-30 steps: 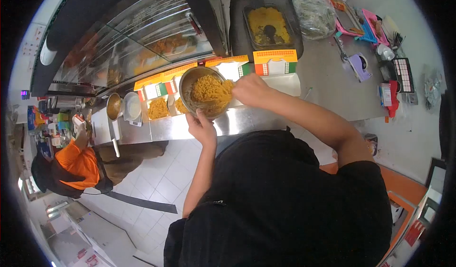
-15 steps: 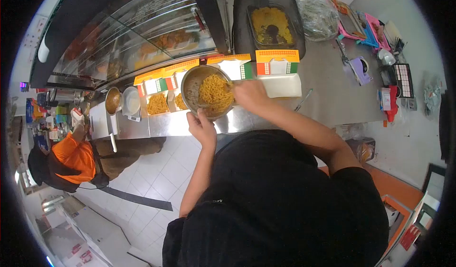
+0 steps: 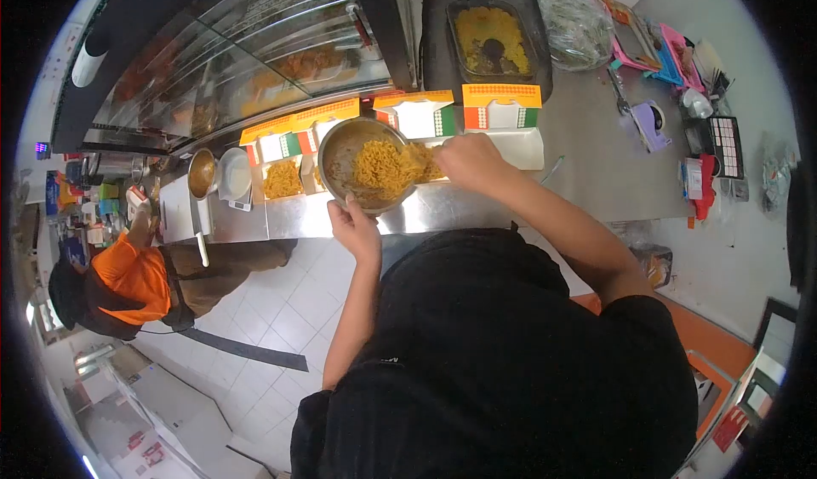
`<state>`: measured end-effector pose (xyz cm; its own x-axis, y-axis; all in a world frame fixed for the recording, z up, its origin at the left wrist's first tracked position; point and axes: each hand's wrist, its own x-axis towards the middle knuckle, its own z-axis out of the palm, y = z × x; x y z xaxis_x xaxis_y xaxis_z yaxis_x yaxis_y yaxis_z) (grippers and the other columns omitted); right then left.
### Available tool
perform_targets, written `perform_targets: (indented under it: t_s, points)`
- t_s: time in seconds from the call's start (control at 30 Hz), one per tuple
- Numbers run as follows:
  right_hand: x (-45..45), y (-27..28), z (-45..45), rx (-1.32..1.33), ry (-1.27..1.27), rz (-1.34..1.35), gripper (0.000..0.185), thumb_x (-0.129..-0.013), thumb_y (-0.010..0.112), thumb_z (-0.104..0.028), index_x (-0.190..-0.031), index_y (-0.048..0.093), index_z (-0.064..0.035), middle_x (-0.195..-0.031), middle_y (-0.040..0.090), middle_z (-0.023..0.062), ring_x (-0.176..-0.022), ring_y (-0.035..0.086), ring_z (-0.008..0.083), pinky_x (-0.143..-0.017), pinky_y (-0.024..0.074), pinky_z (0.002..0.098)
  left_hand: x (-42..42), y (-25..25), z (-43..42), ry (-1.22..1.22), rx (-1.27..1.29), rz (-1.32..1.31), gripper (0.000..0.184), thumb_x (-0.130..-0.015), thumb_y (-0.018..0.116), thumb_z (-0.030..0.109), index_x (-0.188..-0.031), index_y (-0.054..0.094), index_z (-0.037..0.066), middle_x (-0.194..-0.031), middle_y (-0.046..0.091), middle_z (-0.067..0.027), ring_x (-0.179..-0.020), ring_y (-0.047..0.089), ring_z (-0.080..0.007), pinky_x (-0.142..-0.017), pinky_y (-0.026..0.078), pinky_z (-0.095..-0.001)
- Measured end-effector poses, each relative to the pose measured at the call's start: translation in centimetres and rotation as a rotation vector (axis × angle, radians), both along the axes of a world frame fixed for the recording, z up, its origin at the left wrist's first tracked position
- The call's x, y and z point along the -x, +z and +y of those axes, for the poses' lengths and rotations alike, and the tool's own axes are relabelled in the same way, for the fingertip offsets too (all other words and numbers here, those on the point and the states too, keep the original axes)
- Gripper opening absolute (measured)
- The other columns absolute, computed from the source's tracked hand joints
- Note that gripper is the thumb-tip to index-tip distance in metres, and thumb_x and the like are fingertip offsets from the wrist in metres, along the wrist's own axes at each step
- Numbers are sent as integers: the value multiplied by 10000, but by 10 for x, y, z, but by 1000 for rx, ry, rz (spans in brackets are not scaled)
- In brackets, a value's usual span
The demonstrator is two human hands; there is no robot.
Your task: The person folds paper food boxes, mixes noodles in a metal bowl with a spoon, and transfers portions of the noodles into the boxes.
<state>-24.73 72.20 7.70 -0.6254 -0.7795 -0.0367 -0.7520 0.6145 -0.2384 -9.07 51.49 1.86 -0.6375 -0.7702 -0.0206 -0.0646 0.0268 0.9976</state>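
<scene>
My left hand (image 3: pixel 356 227) grips the near rim of a round metal bowl (image 3: pixel 340 153), tilted over the takeaway boxes. Seasoned noodles (image 3: pixel 379 170) fill its right side. Just right of the bowl, my right hand (image 3: pixel 469 162) is closed around something I cannot make out; noodles stretch from the bowl towards it. Under and behind the bowl stand open takeaway boxes with yellow, red and green lids. The left box holds noodles (image 3: pixel 282 179); one partly shows behind the bowl. Beside my right hand, the rightmost box (image 3: pixel 521 148) shows a bare white inside.
A glass display case (image 3: pixel 255 62) stands behind the counter, beside a black container with a tray of yellow food (image 3: pixel 490 40). To the left are a pan (image 3: pixel 202 175), a white bowl (image 3: pixel 235 172) and a co-worker in orange (image 3: pixel 136 279). A tape dispenser (image 3: pixel 651 126) lies right.
My right hand has moved right, away from the bowl, with noodles now stretching over its right rim. The bowl has shifted slightly left, still in my left hand.
</scene>
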Motion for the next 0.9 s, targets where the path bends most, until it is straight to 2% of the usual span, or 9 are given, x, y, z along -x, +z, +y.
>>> perform_targets:
  t_s: [0.1, 0.2, 0.23, 0.37, 0.47, 0.57, 0.77, 0.9]
  points:
    - [-11, 1, -4, 37, -61, 58, 147, -847, 619, -138, -802, 725, -46, -806, 727, 147, -730, 732, 326, -622, 581, 480, 2, 6, 1, 10, -25, 11, 294, -1082, 564, 174, -863, 383, 98, -711, 499, 3, -557, 501, -57, -440, 396, -247]
    - [-30, -14, -23, 23, -29, 8, 144, -850, 601, -108, -848, 722, -30, -823, 730, 151, -737, 733, 338, -631, 586, 479, 4, 13, 0, -50, -42, 18, 292, -1083, 562, 169, -862, 382, 101, -722, 502, 2, -563, 496, -53, -442, 397, -247]
    - [-36, -47, -33, 135, -64, 0, 141, -853, 593, -105, -859, 707, -22, -816, 722, 162, -734, 727, 356, -635, 585, 476, 4, 9, -2, -98, -34, 19, 291, -1083, 561, 168, -862, 383, 102, -726, 505, 0, -565, 493, -51, -441, 397, -247]
    - [-43, -54, -44, 281, -18, -117, 148, -880, 590, -136, -822, 689, -43, -785, 711, 168, -746, 711, 374, -642, 561, 501, 8, -6, -5, -106, 6, 53, 201, -1075, 547, 151, -916, 440, 90, -735, 556, -28, -523, 528, -81, -432, 418, -256]
    - [-31, -41, -24, 244, 15, -148, 178, -889, 582, -138, -819, 718, -48, -762, 715, 183, -745, 728, 377, -666, 574, 500, 7, 7, -10, -76, -34, 28, 185, -1077, 543, 146, -928, 452, 86, -733, 551, -27, -527, 532, -83, -435, 422, -254]
    - [-17, -40, -5, 96, -61, -66, 169, -893, 600, -185, -815, 676, -55, -776, 704, 145, -754, 715, 356, -624, 553, 498, 2, 13, -6, -71, 35, -22, 263, -1076, 567, 172, -884, 404, 96, -692, 530, -16, -535, 524, -71, -445, 421, -250]
    - [-41, -7, -7, 74, -199, 24, 128, -872, 608, -149, -842, 686, -51, -796, 714, 136, -721, 716, 354, -609, 571, 467, -1, 6, -3, -73, 18, 10, 291, -1073, 582, 194, -871, 392, 106, -678, 525, -12, -535, 533, -75, -446, 420, -252]
    - [-57, -36, -36, 151, -144, -39, 120, -872, 605, -131, -843, 682, -44, -824, 711, 140, -703, 709, 367, -604, 572, 458, -2, 11, -4, -125, -57, 22, 302, -1075, 576, 189, -865, 373, 114, -683, 513, -1, -524, 506, -67, -436, 402, -246]
